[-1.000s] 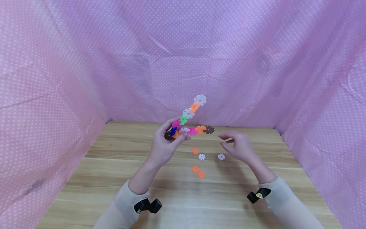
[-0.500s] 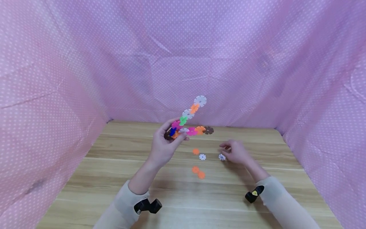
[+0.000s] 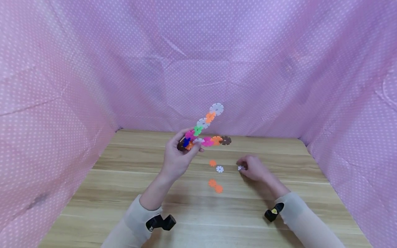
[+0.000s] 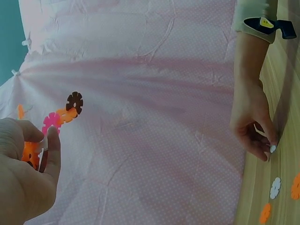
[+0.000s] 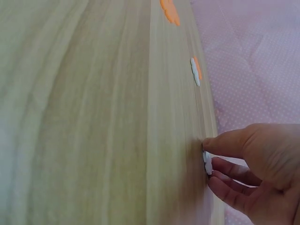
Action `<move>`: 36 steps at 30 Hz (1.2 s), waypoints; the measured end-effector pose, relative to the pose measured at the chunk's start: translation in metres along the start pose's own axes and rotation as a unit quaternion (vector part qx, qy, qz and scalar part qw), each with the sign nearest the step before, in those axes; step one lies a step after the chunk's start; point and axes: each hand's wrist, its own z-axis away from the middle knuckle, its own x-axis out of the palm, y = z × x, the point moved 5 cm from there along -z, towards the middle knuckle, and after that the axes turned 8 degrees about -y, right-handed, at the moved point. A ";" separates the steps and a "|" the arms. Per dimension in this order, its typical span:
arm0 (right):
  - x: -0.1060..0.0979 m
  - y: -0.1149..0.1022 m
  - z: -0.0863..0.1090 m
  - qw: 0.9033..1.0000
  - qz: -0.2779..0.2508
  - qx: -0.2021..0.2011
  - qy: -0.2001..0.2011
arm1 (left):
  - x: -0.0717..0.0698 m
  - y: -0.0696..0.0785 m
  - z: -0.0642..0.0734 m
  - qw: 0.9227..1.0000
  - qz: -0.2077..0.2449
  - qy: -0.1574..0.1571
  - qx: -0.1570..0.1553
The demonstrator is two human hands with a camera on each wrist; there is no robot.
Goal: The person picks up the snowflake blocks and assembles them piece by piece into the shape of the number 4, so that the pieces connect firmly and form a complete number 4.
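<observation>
My left hand [image 3: 177, 159] holds a bent chain of interlocking snowflake discs [image 3: 203, 123] above the table, in white, orange, green, pink, blue and brown. One arm of it rises to a white disc [image 3: 216, 109]; the other runs right to a brown disc [image 3: 226, 140], seen too in the left wrist view. Low at the tabletop, my right hand [image 3: 255, 168] pinches the edges of a loose white snowflake disc [image 5: 207, 163] between thumb and fingers. Those fingers partly cover that disc in the head view.
On the wooden table [image 3: 130, 193], a white disc [image 3: 220, 169] and an orange disc [image 3: 212, 163] lie between the hands. Nearer me are two overlapping orange discs [image 3: 215, 186]. Pink dotted cloth [image 3: 198, 69] stands round the back and sides.
My right hand has come down to the table, and its fingers have closed on the loose white snowflake disc. My left hand keeps the chain in nearly the same place.
</observation>
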 end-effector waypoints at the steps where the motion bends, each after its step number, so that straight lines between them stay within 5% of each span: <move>1: 0.000 0.000 0.000 1.000 -0.001 0.005 0.000 | 0.000 0.000 0.000 1.000 -0.004 0.001 0.003; 8: -0.008 0.000 -0.002 0.995 -0.086 0.030 0.028 | -0.001 0.001 0.000 0.999 -0.022 0.004 0.026; 16: -0.063 -0.037 0.005 0.973 -0.186 -0.013 0.139 | 0.000 0.000 0.000 0.999 -0.021 0.005 0.031; 26: -0.107 -0.098 0.028 0.917 -0.308 -0.119 0.226 | 0.001 0.000 0.001 0.999 -0.023 0.005 0.035; 32: -0.118 -0.124 0.040 0.873 -0.378 -0.189 0.242 | 0.002 0.000 0.001 0.999 -0.024 0.007 0.035; 36: -0.120 -0.135 0.045 0.858 -0.402 -0.210 0.242 | 0.002 0.000 0.001 0.999 -0.027 0.008 0.030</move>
